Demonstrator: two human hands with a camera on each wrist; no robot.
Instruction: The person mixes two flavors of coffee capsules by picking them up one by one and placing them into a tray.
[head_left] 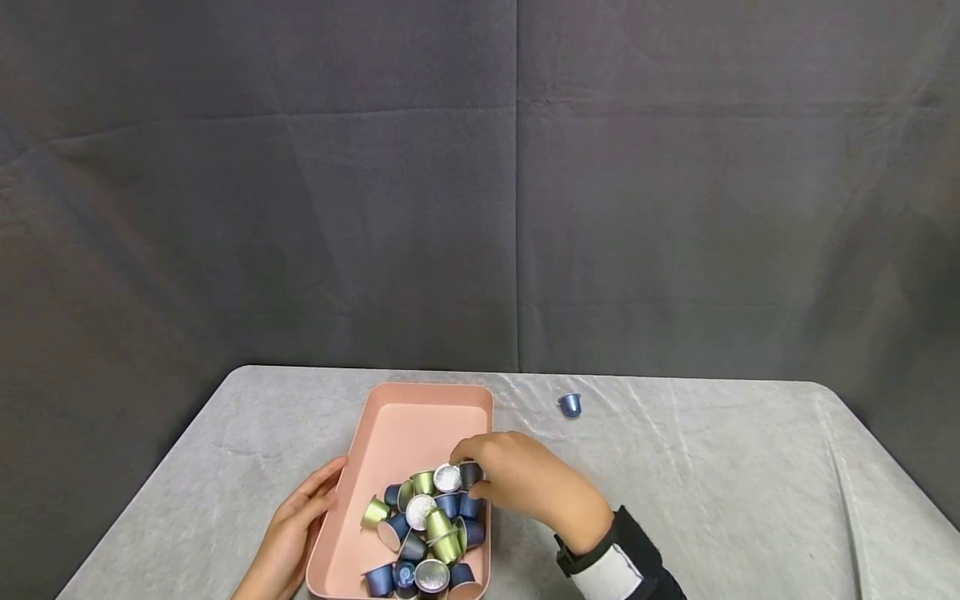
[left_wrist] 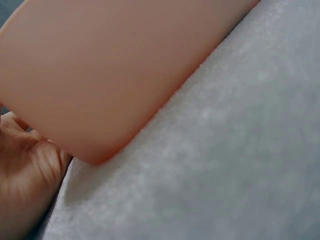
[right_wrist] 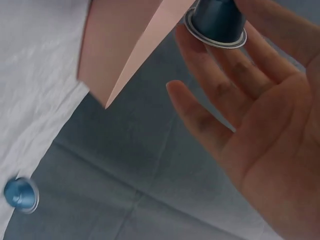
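A pink tray point(head_left: 405, 417) holds many coffee capsules, green point(head_left: 442, 533), blue and dark, heaped toward its near half, some showing silver lids. My left hand point(head_left: 292, 521) rests against the tray's left wall with fingers extended along the rim. In the left wrist view only part of the left palm point(left_wrist: 30, 175) shows beside the tray. Over the tray's right edge, my right hand point(head_left: 525, 479) pinches a dark blue coffee capsule point(right_wrist: 219, 22) between thumb and fingers, its rimmed end down in the right wrist view.
A single blue capsule point(head_left: 570, 405) lies on the grey cloth-covered table point(head_left: 697, 483), to the right of the tray near the back edge. Behind the table hangs a dark grey curtain point(head_left: 637, 208).
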